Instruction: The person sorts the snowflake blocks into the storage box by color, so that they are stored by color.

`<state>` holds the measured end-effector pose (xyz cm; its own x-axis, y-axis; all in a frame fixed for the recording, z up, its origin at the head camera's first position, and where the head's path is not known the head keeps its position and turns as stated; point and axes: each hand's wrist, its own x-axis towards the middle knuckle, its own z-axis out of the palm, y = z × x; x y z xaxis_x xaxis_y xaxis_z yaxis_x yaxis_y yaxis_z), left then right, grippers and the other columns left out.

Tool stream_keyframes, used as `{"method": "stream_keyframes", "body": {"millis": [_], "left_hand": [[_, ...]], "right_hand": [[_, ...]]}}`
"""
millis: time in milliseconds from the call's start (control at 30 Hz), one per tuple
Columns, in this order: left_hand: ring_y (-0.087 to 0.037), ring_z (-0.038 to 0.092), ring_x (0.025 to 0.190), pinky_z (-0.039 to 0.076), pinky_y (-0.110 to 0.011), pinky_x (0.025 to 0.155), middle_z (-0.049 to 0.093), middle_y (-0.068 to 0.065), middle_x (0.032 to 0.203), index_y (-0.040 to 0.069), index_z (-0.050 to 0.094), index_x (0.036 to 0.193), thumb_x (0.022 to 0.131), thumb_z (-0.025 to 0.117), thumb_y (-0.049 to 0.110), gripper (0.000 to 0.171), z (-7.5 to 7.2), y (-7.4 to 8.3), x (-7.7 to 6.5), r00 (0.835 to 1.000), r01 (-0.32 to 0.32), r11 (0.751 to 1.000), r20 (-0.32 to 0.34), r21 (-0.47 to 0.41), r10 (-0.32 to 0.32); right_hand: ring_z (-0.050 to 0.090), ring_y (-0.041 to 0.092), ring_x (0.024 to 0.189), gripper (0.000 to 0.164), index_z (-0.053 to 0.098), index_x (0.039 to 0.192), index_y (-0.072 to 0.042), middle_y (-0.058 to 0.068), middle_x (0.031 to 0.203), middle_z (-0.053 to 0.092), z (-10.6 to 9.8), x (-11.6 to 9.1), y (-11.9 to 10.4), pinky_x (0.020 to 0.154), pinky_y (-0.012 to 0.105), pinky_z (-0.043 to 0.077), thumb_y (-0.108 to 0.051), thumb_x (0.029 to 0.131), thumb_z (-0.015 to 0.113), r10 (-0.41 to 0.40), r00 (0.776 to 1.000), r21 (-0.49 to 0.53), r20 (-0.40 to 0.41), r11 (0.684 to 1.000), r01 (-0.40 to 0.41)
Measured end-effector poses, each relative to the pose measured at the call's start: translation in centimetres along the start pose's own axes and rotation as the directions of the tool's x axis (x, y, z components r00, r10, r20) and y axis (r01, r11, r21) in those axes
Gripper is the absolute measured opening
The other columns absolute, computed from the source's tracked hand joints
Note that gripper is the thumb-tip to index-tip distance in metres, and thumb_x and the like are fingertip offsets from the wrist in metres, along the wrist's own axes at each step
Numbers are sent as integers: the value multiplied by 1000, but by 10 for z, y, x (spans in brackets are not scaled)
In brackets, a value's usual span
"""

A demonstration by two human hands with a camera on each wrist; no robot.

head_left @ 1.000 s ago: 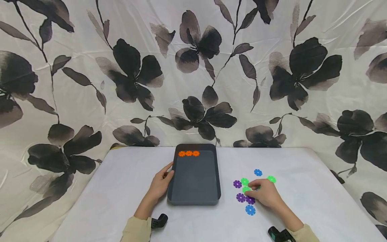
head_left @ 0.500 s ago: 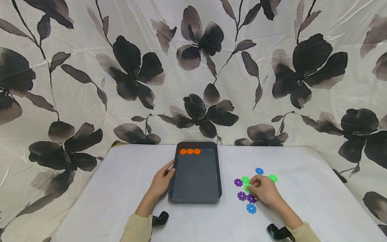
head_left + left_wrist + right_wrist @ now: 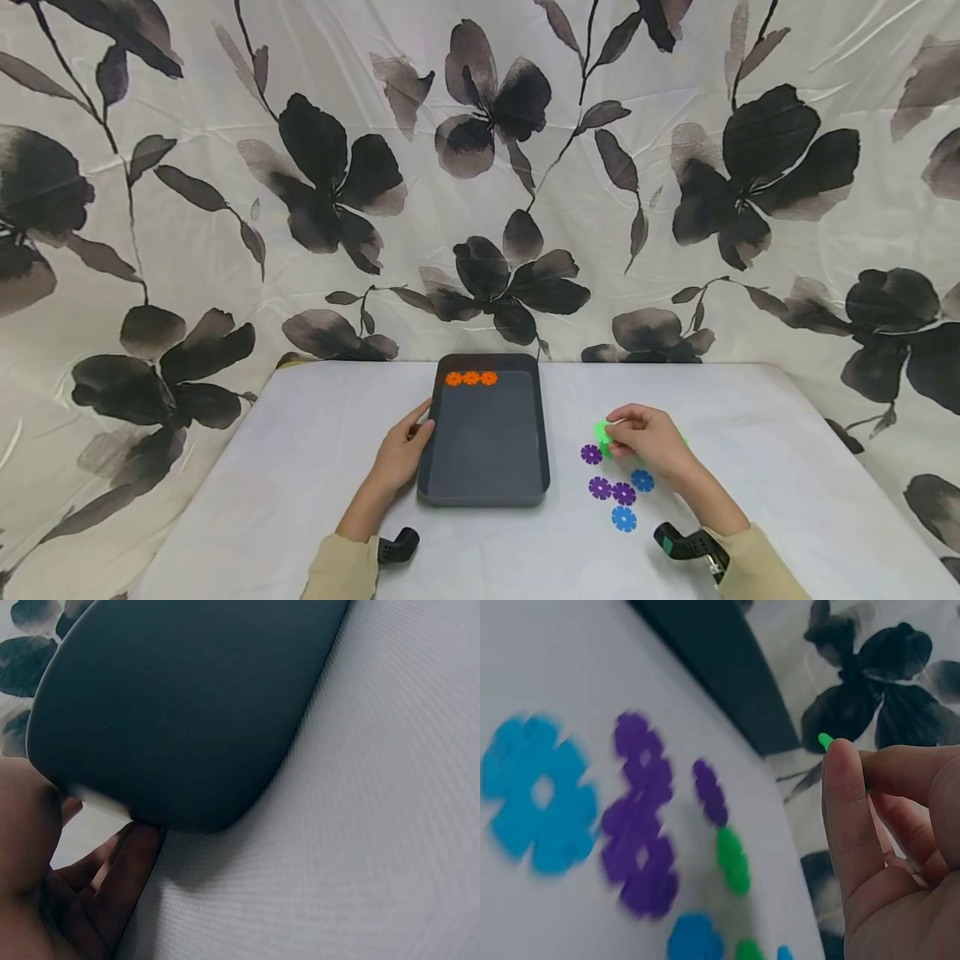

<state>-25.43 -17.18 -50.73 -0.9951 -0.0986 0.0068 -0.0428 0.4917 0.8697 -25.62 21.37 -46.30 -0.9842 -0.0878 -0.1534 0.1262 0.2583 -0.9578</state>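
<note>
Flowered cloth (image 3: pixel 315 175) hangs behind the white table (image 3: pixel 277 500). Your left hand (image 3: pixel 399 454) grips the left side of a tray (image 3: pixel 487 450), its long axis running away from you, three orange pieces (image 3: pixel 471 378) at its far end. Right of the tray, past its raised wall (image 3: pixel 539 433), lie purple pieces (image 3: pixel 591 454); nearest them, your right hand (image 3: pixel 652 442) pinches a green piece (image 3: pixel 825 740); blue pieces (image 3: pixel 624 518) flank its near end.
</note>
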Motion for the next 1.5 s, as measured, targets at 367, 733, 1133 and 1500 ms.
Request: {"method": "stream_keyframes", "body": {"millis": [367,733,1133,1500], "left_hand": [[-23,53,95,42,-42,83,60,-9,110,26,45,147,102,52,31,46,-5,-5,-1,1000,8,1000,-10,-7,-8],[-21,52,92,41,-39,79,60,-7,106,26,47,146,101,53,31,45,-3,-1,1,1000,-3,1000,4,-12,3],[-21,52,90,40,-38,80,61,-8,104,24,48,145,101,54,28,45,-4,-1,4,1000,-4,999,-2,-32,4],[-22,50,92,38,-39,81,60,-9,104,25,48,145,101,54,28,45,-3,-2,4,1000,2,999,3,-52,-2]], "right_hand": [[66,18,71,25,61,113,7,14,87,65,35,33,-34,71,33,55,-6,92,66,-70,994,74,87,995,63],[65,15,68,26,64,112,9,13,88,68,65,54,-52,67,29,55,-6,91,67,-100,986,125,135,989,83],[65,14,68,28,63,115,9,16,95,66,108,72,-66,70,30,55,-5,91,66,-99,976,160,196,985,68],[65,12,66,25,65,113,8,16,99,65,137,91,-58,69,29,55,-2,90,65,-61,971,208,231,978,12]]}}
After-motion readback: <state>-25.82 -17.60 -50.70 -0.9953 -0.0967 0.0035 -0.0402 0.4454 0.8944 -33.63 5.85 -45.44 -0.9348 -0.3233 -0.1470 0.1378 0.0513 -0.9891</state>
